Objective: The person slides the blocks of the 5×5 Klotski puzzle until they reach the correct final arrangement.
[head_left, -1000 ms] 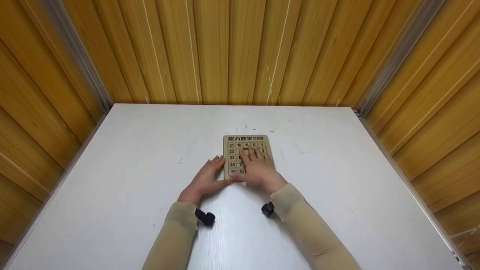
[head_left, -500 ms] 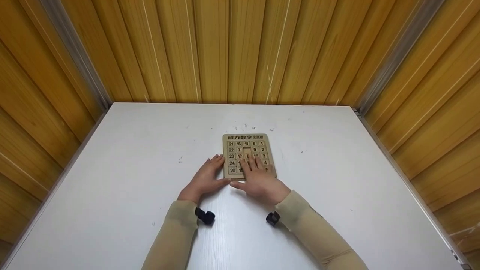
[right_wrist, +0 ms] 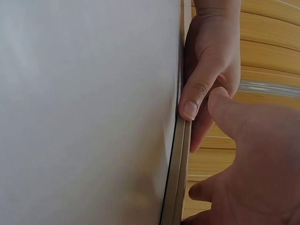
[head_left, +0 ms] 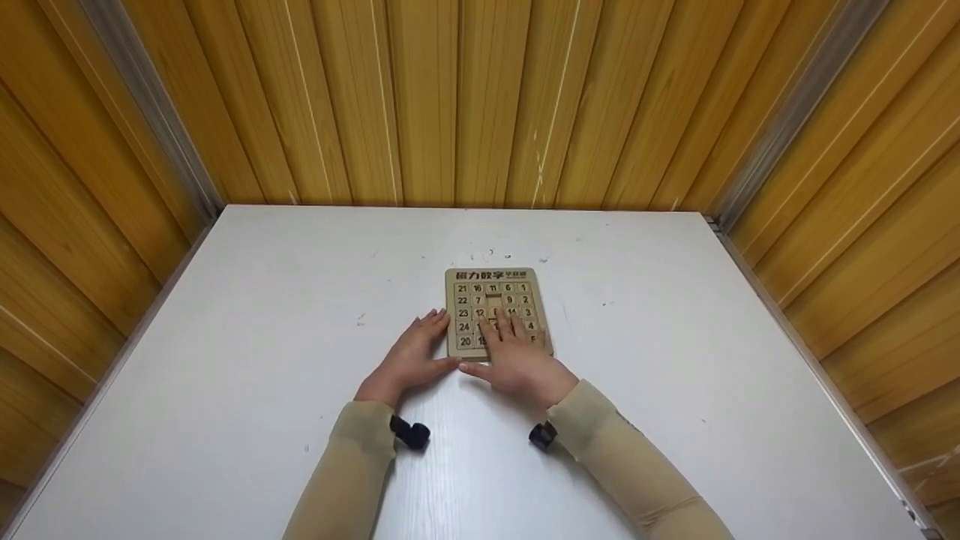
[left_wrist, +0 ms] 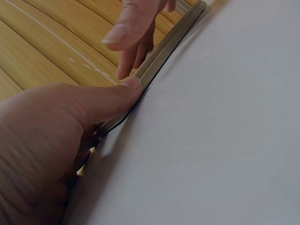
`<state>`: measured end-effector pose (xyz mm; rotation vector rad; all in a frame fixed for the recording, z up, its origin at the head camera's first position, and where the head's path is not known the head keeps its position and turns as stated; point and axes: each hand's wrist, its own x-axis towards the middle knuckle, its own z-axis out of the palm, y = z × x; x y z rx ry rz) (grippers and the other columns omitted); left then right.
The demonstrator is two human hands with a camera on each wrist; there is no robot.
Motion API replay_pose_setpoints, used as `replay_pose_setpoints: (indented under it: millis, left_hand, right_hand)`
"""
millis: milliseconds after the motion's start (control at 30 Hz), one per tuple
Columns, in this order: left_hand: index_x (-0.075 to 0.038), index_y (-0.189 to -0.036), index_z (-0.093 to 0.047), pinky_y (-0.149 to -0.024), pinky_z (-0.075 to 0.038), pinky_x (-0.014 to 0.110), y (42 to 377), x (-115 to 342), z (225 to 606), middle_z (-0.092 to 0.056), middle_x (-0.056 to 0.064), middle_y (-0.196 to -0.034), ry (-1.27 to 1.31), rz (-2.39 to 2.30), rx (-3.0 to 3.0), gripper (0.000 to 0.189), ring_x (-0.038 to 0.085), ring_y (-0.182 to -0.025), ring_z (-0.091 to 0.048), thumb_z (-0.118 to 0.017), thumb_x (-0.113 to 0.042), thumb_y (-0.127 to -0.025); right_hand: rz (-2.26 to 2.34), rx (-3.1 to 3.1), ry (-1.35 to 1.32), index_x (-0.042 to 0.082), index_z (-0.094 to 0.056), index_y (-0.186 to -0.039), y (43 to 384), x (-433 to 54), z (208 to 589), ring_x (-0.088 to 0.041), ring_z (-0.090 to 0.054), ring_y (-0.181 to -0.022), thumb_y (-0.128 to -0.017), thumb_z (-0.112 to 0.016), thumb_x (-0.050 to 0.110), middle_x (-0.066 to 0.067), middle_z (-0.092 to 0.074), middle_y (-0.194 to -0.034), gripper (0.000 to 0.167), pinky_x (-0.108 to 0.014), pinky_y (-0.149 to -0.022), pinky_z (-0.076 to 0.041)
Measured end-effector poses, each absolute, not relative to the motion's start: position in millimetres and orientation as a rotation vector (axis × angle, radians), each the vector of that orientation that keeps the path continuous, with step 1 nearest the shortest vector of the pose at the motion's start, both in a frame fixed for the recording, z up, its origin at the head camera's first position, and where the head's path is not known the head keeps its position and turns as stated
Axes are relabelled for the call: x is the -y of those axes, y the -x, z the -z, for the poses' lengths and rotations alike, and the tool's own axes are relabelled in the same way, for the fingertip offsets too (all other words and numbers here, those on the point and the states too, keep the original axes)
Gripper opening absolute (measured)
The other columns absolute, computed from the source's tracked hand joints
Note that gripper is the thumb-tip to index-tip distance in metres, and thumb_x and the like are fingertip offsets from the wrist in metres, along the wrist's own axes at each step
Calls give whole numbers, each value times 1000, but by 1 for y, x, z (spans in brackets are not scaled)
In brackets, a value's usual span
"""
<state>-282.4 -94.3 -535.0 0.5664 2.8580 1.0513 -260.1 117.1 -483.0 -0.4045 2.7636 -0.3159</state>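
Observation:
A wooden number slide puzzle lies flat on the white table, its numbered tiles in a grid under a line of printed characters. One bare slot shows below tile 11. My left hand holds the puzzle by its near left corner, thumb on the near edge and fingers along the left side. The left thumb presses that edge in the left wrist view. My right hand lies over the lower tiles, fingers extended with tips on the middle ones, covering several numbers. Its thumb stretches toward the left thumb.
The white table spreads around the puzzle, with small dark marks beyond it. Wood-patterned panels rise behind and at both sides, with metal strips at the corners. A black wrist camera sits on the left cuff, another on the right.
My right hand has drawn back toward the near edge, uncovering upper tiles and the bare slot, then stayed almost still. My left hand keeps its hold on the corner.

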Motion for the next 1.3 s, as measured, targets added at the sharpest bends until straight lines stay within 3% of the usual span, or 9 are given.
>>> replay_pose_setpoints:
  millis: [700,1300]
  left_hand:
    - [-8,-159,-36,-134,-14,51,280,94,533,-32,10,-168,-531,-1085,-2839,92,31,-160,-23,-74,-53,-89]
    - [-3,-157,-39,-133,-17,51,280,94,534,-36,15,-166,-568,-1088,-2860,89,33,-158,-27,-75,-50,-90]
  right_hand:
    - [277,-2822,426,16,-11,-167,281,-115,486,-42,1,-161,-91,-45,82,-14,2,-174,106,-76,-125,-1]
    - [318,-2835,435,16,-13,-167,285,-115,490,-43,0,-161,-93,-47,78,-16,0,-174,102,-75,-126,-3]
